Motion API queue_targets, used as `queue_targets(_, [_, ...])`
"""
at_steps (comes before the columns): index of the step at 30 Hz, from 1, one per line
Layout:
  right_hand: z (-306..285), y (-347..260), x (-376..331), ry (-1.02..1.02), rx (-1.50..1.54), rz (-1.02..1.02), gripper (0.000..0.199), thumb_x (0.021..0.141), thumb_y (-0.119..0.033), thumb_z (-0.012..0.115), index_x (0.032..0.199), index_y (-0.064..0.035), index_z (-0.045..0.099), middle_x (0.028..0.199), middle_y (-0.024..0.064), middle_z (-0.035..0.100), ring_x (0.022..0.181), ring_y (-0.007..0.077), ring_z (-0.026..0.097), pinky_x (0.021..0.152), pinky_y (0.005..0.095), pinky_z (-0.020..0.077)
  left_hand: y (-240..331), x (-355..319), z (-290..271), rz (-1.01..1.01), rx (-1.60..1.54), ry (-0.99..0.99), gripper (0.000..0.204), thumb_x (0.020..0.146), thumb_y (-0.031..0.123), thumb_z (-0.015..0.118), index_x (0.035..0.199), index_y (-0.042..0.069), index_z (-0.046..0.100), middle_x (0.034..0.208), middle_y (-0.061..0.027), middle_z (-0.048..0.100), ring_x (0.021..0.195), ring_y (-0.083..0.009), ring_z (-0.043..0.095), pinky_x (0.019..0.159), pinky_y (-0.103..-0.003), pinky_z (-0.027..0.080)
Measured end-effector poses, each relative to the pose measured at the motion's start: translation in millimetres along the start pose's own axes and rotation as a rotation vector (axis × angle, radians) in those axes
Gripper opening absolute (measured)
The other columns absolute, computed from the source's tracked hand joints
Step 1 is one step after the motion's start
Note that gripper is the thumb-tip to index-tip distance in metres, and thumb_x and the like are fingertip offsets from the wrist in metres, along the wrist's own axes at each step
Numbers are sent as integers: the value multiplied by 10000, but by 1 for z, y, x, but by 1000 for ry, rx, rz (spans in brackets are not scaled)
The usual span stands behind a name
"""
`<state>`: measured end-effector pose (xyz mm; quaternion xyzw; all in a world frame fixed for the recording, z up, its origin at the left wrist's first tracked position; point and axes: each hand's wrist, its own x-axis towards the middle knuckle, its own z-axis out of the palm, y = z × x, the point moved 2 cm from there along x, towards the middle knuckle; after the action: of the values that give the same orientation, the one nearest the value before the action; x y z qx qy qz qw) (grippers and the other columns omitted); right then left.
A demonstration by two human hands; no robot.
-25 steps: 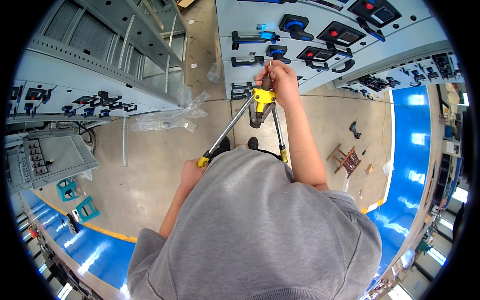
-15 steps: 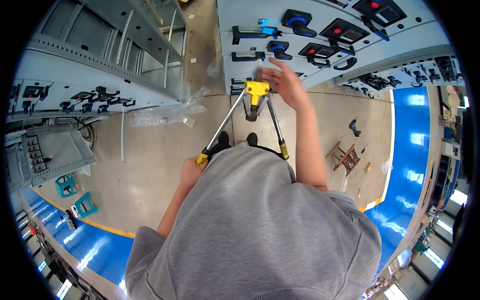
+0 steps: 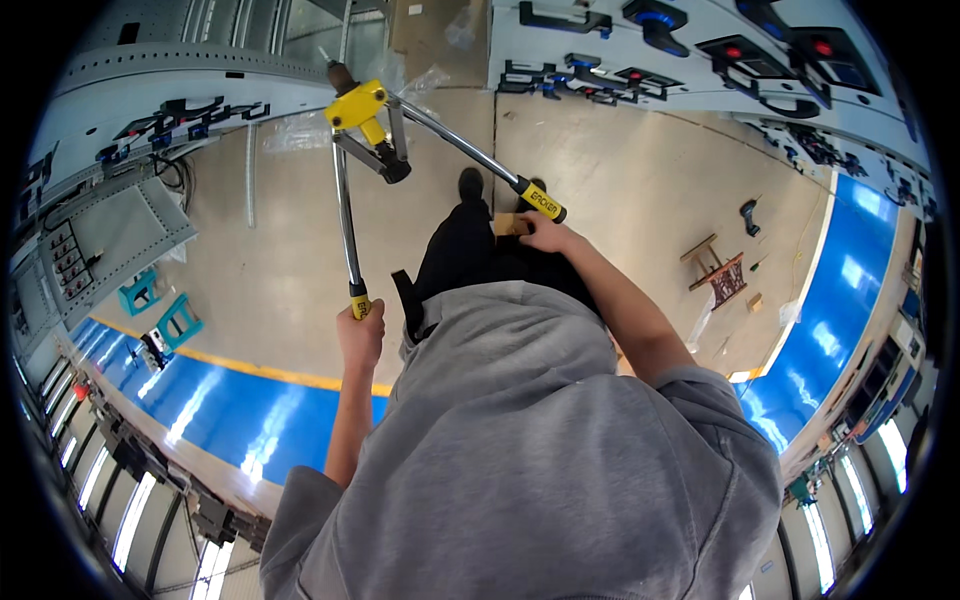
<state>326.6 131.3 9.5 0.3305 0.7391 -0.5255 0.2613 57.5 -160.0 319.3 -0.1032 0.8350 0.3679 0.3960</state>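
A long-handled hand riveter (image 3: 360,108) with a yellow head is held out in front of me, leaning to the left. Its handles are spread apart and its narrow nose points toward the upper left. My left hand (image 3: 362,335) is closed round the left handle's yellow-and-black grip. The right handle slants back toward my waist, its grip (image 3: 541,199) not in my hand. Just below that grip, my right hand (image 3: 548,234) is closed on the edge of a small tan box (image 3: 509,224) in front of my thighs. The fingertips on the box are partly hidden.
Grey switch cabinets (image 3: 560,110) with black handles stand ahead, more cabinets (image 3: 200,92) at left. Clear plastic wrap (image 3: 290,137) lies on the floor. Turquoise stools (image 3: 180,322) are at left; a small wooden stool (image 3: 722,275) and a cordless drill (image 3: 750,217) are at right.
The riveter has swung to the left, its handles wider apart. My right hand has come down from near the riveter's nose to the tan box at my waist. My left hand keeps its grip.
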Motion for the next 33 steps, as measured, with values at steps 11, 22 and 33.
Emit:
queue_targets(11, [56, -29, 78, -144, -502, 103, 268, 933, -117, 582, 1150, -29, 712, 1166, 201, 730, 1116, 373, 697, 935, 459, 580, -35, 6, -7, -161, -134, 23, 251, 896, 140, 722, 727, 62, 554, 573, -1, 510, 460, -93, 470, 432, -274, 358])
queue_targets(22, [30, -87, 83, -77, -595, 92, 207, 906, -115, 597, 984, -51, 778, 1095, 173, 759, 1043, 345, 728, 879, 431, 600, -2, 39, -27, -124, -15, -36, 273, 898, 166, 719, 711, 62, 549, 561, -6, 519, 464, -100, 483, 447, -293, 376])
queue_targets(33, [30, -63, 93, -135, -567, 111, 241, 929, -119, 562, 1012, -51, 778, 1139, 184, 750, 1078, 354, 717, 916, 450, 585, 22, 31, -4, -142, -96, 30, 272, 898, 97, 698, 711, 108, 500, 558, 28, 467, 425, -74, 419, 395, -272, 299])
